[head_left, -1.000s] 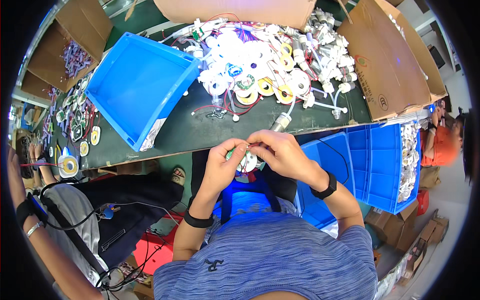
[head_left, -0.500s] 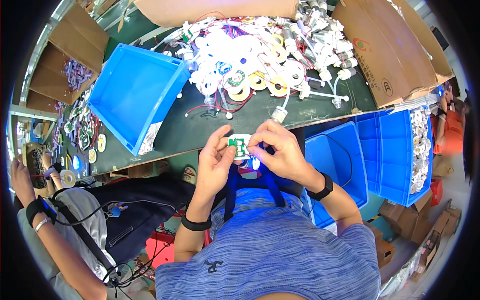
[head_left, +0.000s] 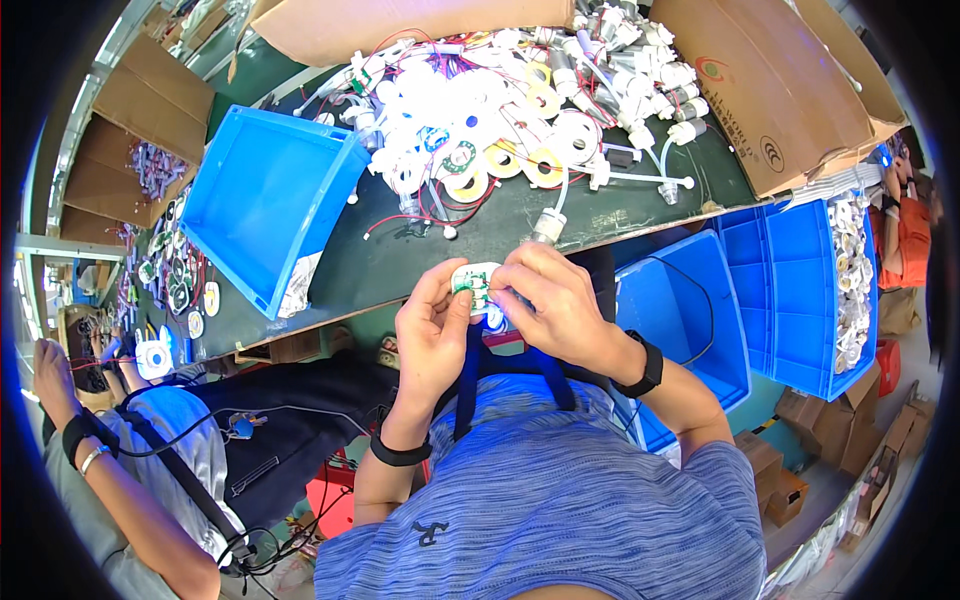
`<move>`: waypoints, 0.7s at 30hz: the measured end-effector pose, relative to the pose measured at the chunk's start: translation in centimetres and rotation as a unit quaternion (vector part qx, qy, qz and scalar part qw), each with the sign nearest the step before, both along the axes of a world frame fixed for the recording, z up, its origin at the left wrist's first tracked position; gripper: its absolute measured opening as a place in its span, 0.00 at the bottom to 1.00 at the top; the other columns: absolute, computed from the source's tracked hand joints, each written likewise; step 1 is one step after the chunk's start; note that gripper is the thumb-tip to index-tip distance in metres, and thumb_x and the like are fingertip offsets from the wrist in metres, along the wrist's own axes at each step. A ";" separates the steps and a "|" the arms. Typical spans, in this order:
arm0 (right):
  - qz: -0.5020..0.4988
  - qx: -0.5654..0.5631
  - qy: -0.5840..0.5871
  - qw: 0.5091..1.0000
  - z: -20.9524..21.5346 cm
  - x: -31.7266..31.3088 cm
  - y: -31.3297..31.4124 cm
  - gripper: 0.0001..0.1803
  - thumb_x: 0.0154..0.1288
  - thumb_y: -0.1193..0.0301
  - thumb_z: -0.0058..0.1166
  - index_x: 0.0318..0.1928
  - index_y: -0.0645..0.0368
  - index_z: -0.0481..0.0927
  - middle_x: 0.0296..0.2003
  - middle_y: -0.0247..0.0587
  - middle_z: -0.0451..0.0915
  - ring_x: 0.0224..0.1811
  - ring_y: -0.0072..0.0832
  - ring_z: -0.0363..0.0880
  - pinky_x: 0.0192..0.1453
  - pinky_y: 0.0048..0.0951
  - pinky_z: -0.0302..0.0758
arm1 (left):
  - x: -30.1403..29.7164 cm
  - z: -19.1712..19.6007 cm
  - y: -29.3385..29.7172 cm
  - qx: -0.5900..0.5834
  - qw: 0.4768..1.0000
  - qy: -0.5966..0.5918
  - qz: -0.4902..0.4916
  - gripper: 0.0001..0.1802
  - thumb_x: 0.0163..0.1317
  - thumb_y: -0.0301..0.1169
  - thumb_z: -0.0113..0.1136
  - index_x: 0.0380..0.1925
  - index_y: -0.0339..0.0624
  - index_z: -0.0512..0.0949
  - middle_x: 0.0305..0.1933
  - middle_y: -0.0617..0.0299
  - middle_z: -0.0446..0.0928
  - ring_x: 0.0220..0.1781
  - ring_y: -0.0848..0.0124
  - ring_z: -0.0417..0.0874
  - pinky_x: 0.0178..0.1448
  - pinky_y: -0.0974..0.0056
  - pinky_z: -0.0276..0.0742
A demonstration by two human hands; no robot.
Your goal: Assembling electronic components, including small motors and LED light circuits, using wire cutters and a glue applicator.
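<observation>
Left hand (head_left: 432, 312): fingers pinch rounded white-and-green circuit board (head_left: 477, 284)
Right hand (head_left: 555, 305): angled inward, fingers narrow; can't tell what they grip
Board: between hands, right edge hidden, near dark-green table (head_left: 350, 265)

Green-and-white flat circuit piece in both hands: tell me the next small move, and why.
Perhaps brace the green-and-white circuit piece with the left hand: that thumb lies on its left side, while the right hand has fingers bunched at the opposite edge.

Blue streaked short-sleeved shirt (head_left: 560, 480), small black emblem (head_left: 429, 533), black wristbands (head_left: 400, 455)
</observation>
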State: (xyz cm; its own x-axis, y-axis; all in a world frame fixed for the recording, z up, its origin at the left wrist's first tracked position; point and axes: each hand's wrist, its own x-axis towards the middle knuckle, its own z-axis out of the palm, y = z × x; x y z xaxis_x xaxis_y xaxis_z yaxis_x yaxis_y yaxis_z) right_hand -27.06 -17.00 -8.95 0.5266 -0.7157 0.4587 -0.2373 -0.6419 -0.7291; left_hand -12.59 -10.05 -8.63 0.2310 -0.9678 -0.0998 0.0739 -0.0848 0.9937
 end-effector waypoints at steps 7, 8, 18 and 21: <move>0.022 -0.084 -0.042 0.995 -1.1 0.3 -0.4 0.06 0.48 0.77 0.54 0.29 0.63 0.72 0.25 0.41 0.68 0.26 0.37 0.71 0.28 0.34 0.69 | -1.1 0.3 -0.1 -0.004 0.999 -0.003 0.041 0.14 0.60 0.19 0.51 0.47 0.29 0.69 0.40 0.57 0.78 0.37 0.77 0.78 0.37 0.74 0.76; 0.021 -0.084 -0.043 0.995 -1.0 0.4 -0.2 0.06 0.48 0.77 0.54 0.29 0.63 0.72 0.25 0.41 0.68 0.26 0.37 0.71 0.28 0.34 0.69 | -1.4 0.3 -0.2 -0.009 0.998 0.018 0.064 0.11 0.58 0.18 0.52 0.43 0.30 0.72 0.37 0.59 0.78 0.36 0.79 0.77 0.36 0.74 0.74; -0.089 -0.259 -0.064 0.960 5.3 -3.9 -0.9 0.11 0.41 0.81 0.58 0.31 0.64 0.75 0.28 0.42 0.75 0.29 0.35 0.74 0.33 0.33 0.72 | -1.6 -0.7 0.4 0.039 0.995 0.086 -0.022 0.11 0.57 0.19 0.56 0.41 0.29 0.73 0.36 0.56 0.79 0.35 0.76 0.79 0.37 0.73 0.77; -0.144 -0.225 -0.078 0.961 5.9 -5.7 -0.9 0.09 0.43 0.83 0.58 0.29 0.63 0.75 0.28 0.41 0.75 0.30 0.35 0.74 0.34 0.32 0.72 | -0.9 -0.8 0.4 0.031 0.997 0.074 -0.020 0.12 0.57 0.19 0.56 0.42 0.29 0.72 0.36 0.55 0.79 0.34 0.76 0.79 0.35 0.74 0.77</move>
